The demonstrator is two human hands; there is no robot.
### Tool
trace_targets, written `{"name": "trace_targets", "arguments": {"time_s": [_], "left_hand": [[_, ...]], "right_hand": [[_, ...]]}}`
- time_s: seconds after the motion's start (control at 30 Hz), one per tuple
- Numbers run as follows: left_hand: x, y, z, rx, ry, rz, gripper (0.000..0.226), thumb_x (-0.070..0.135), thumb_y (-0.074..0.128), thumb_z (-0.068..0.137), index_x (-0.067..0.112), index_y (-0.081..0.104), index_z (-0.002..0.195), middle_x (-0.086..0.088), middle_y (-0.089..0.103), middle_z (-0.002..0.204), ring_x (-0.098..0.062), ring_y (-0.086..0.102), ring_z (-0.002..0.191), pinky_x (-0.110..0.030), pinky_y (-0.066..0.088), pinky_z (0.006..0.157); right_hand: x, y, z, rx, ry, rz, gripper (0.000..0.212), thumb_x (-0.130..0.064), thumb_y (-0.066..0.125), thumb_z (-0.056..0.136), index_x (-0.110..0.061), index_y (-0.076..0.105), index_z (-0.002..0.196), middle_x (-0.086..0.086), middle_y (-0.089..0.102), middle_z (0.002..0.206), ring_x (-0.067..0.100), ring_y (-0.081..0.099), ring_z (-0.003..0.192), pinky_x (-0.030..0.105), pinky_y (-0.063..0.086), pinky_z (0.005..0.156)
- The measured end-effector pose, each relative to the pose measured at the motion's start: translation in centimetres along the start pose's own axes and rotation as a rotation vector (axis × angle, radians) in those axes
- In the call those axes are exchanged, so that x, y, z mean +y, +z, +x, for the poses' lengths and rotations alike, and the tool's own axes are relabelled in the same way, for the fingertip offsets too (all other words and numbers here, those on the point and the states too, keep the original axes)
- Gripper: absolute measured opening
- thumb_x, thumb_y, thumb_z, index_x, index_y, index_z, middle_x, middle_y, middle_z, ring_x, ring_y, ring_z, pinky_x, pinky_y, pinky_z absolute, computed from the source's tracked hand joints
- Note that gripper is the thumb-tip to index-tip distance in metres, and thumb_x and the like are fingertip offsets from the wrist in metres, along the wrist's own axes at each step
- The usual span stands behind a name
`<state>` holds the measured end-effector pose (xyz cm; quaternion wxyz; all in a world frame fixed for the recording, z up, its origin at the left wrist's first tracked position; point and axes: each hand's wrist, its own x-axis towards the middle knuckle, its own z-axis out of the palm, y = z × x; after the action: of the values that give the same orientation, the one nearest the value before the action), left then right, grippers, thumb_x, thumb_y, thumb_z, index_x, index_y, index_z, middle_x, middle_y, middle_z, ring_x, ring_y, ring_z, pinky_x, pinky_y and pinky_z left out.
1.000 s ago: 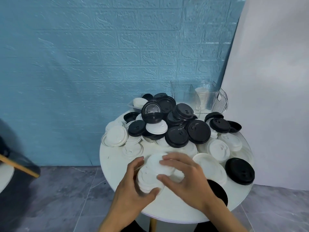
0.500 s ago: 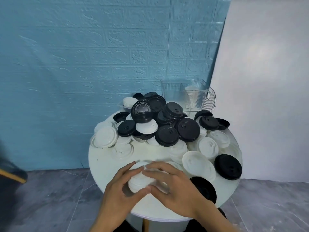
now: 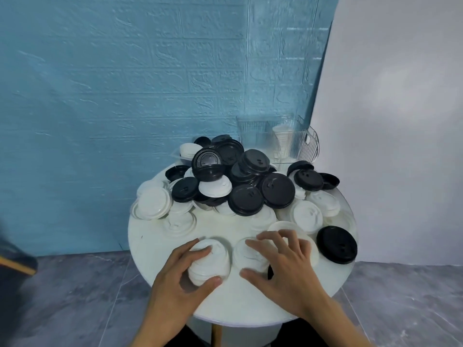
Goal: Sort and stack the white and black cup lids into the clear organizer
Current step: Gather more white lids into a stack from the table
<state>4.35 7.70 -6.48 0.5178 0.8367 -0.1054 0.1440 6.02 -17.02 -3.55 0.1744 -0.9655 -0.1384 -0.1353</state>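
A heap of black lids (image 3: 246, 199) and white lids (image 3: 152, 204) covers the far half of a round white table (image 3: 150, 251). My left hand (image 3: 180, 279) grips a short stack of white lids (image 3: 213, 261) at the table's near edge. My right hand (image 3: 288, 269) rests with spread fingers over another white lid (image 3: 248, 254) just to the right of the stack. The clear organizer (image 3: 265, 136) stands at the back right, with a stack of white lids (image 3: 281, 139) in one compartment. A single black lid (image 3: 337, 244) lies at the right edge.
A blue brick-pattern wall rises right behind the table, and a white panel (image 3: 400, 121) stands at the right. A wire rack (image 3: 312, 144) adjoins the organizer. Grey floor surrounds the table; a dark object with a wooden bar (image 3: 15, 266) is at the far left.
My hands have parted: the left keeps the white lid stack, while the right has shifted to the right onto a neighbouring white lid. The camera view has tilted and drifted.
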Motion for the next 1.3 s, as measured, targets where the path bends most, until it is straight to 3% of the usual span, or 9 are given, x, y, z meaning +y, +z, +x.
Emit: {"name": "trace_targets", "arguments": {"time_s": [0.13,0.27,0.37,0.5,0.6,0.7,0.93,1.13,1.3], "left_hand": [[0.0,0.0,0.1,0.003,-0.003,-0.003,0.056,0.062,0.081,0.064,0.055,0.067,0.117,0.031,0.058,0.136,0.007,0.053,0.129,-0.001,0.038,0.097],[0.0,-0.1,0.0,-0.002,-0.006,0.002,0.056,0.062,0.085,0.065,0.054,0.067,0.117,0.032,0.057,0.136,0.008,0.053,0.129,0.000,0.038,0.097],[0.0,-0.2,-0.1,-0.009,-0.002,0.023,0.055,0.061,0.087,0.068,0.053,0.068,0.119,0.031,0.056,0.139,0.006,0.052,0.131,-0.001,0.037,0.100],[0.1,-0.5,-0.3,-0.016,0.002,0.062,0.055,0.061,0.085,0.071,0.054,0.065,0.122,0.030,0.054,0.142,0.005,0.050,0.134,-0.001,0.036,0.102],[0.1,-0.7,-0.2,-0.014,0.009,0.070,0.054,0.046,0.088,0.072,0.051,0.066,0.122,0.028,0.058,0.139,0.003,0.053,0.132,-0.002,0.036,0.101],[0.3,-0.8,-0.1,-0.012,-0.009,0.070,0.057,0.051,0.088,0.069,0.053,0.065,0.121,0.029,0.059,0.136,0.004,0.055,0.129,-0.002,0.039,0.097],[0.4,-0.7,0.0,-0.002,-0.116,-0.057,0.099,0.059,0.089,0.059,0.055,0.038,0.143,0.030,0.065,0.128,0.005,0.064,0.116,-0.020,0.053,0.090],[0.1,-0.6,0.0,0.019,-0.100,-0.019,0.078,0.052,0.085,0.054,0.061,0.054,0.126,0.030,0.067,0.125,0.005,0.063,0.117,-0.023,0.054,0.098],[0.1,-0.5,0.0,0.022,-0.059,-0.016,0.076,0.057,0.085,0.055,0.065,0.054,0.124,0.034,0.063,0.129,0.008,0.060,0.121,-0.010,0.047,0.098]], "right_hand": [[-0.4,0.2,0.1,-0.012,-0.027,-0.008,0.049,-0.076,0.050,0.082,-0.047,0.060,0.120,-0.020,0.057,0.131,0.020,0.045,0.121,0.036,0.030,0.091],[-0.5,0.1,0.6,-0.138,-0.044,-0.032,0.057,-0.081,0.039,0.083,-0.050,0.051,0.128,-0.024,0.043,0.147,0.016,0.029,0.131,0.033,0.017,0.094],[-0.6,0.0,0.9,-0.160,-0.063,-0.007,0.061,-0.081,0.040,0.079,-0.052,0.046,0.132,-0.027,0.042,0.144,0.012,0.024,0.131,0.031,0.012,0.094],[-0.9,-0.4,1.4,-0.083,-0.051,0.049,0.065,-0.084,0.044,0.078,-0.053,0.045,0.135,-0.033,0.041,0.142,0.004,0.019,0.137,0.031,0.010,0.103],[-1.1,-0.8,1.8,-0.052,-0.065,0.070,0.065,-0.085,0.045,0.079,-0.052,0.045,0.135,-0.036,0.041,0.139,0.001,0.017,0.141,0.030,0.009,0.107],[-1.7,-1.3,2.3,-0.002,-0.089,0.163,0.062,-0.083,0.050,0.081,-0.049,0.050,0.133,-0.035,0.044,0.136,-0.004,0.026,0.135,0.022,0.010,0.106],[-5.2,-0.9,3.8,-0.178,-0.227,0.253,0.060,-0.072,0.057,0.084,-0.044,0.052,0.136,-0.028,0.042,0.143,-0.006,0.031,0.133,0.015,0.013,0.108],[-7.1,0.0,4.5,-0.270,-0.247,0.324,0.050,-0.057,0.070,0.083,-0.039,0.058,0.128,-0.022,0.046,0.139,0.000,0.035,0.129,0.011,0.020,0.107],[-6.5,0.2,4.4,-0.350,-0.219,0.394,0.050,-0.059,0.071,0.084,-0.038,0.062,0.129,-0.019,0.041,0.152,0.000,0.031,0.139,0.020,0.025,0.115]]}}
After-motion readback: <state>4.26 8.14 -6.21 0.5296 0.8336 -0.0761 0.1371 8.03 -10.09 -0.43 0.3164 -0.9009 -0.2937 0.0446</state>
